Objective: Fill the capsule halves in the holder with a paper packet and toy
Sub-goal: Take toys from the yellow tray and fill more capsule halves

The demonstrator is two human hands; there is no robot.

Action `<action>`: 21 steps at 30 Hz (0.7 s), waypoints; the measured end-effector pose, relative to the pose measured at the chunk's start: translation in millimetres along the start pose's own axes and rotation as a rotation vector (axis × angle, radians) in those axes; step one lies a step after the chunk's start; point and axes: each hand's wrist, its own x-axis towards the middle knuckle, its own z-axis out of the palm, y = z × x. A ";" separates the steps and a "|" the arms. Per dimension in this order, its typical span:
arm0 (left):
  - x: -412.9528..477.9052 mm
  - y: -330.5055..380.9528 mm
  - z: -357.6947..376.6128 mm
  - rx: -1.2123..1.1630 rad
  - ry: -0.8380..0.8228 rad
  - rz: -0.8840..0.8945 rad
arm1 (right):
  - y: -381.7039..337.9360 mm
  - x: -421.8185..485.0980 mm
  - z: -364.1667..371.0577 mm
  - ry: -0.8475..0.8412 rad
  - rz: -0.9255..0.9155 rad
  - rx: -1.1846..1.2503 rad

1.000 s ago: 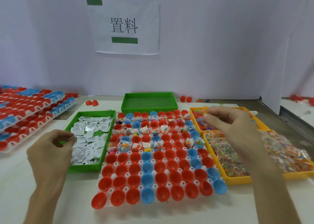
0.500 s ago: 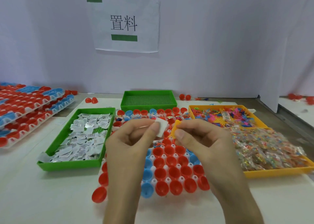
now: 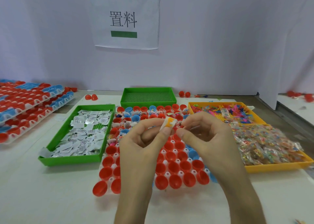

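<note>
**Packet and Orange Toy Held Together above the Holder**

At the near edge a white table [image 3: 51,198] is seen, and both forearms are raised from it over the holder [image 3: 167,173]. The holder is a white grid in which red and blue capsule halves [image 3: 175,181] are seated. In the halves of the far rows, small packets and toys are seen.

The left hand [image 3: 141,144] is held above the middle of the holder, and a white paper packet [image 3: 163,126] is pinched between its thumb and forefinger. An orange toy [image 3: 170,124] is laid against the face of this packet. The right hand [image 3: 209,138] is held just beside it. Its fingers are curled, and the tips of thumb and forefinger are brought close to the edge of the packet. Whether anything is gripped by them cannot be told.

To the left of the holder a green tray [image 3: 68,161] is placed, in which many loose packets [image 3: 85,133] are piled. To the right a yellow tray [image 3: 275,168] is filled with small clear bags [image 3: 265,142], and behind it a second yellow tray [image 3: 220,103] is filled with loose coloured toys [image 3: 237,110]. Behind the holder another green tray [image 3: 147,88] is set.

At the far left, stacked holders [image 3: 30,101] are seen, and a few red halves [image 3: 91,97] are scattered near the wall. On the wall a paper sign [image 3: 125,20] with two printed characters and green bars is fixed.
</note>
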 end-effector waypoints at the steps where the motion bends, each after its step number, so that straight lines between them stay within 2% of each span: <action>1: 0.0 -0.6 -0.8 0.002 0.029 0.010 | 6.5 2.0 -9.9 0.017 0.017 -0.062; 4: -1.0 -2.8 -5.9 0.003 0.085 0.011 | 37.4 6.0 -50.4 0.145 0.134 -0.378; 8: -0.2 -8.2 -9.4 0.010 0.090 -0.007 | 72.6 3.8 -76.5 0.062 0.430 -0.720; 17: -3.6 -9.2 -6.7 0.077 0.044 -0.018 | 80.9 4.0 -72.0 0.356 0.332 -0.505; 21: -7.9 -9.8 -3.1 0.054 0.013 -0.051 | 67.4 0.9 -66.2 0.487 0.125 -0.465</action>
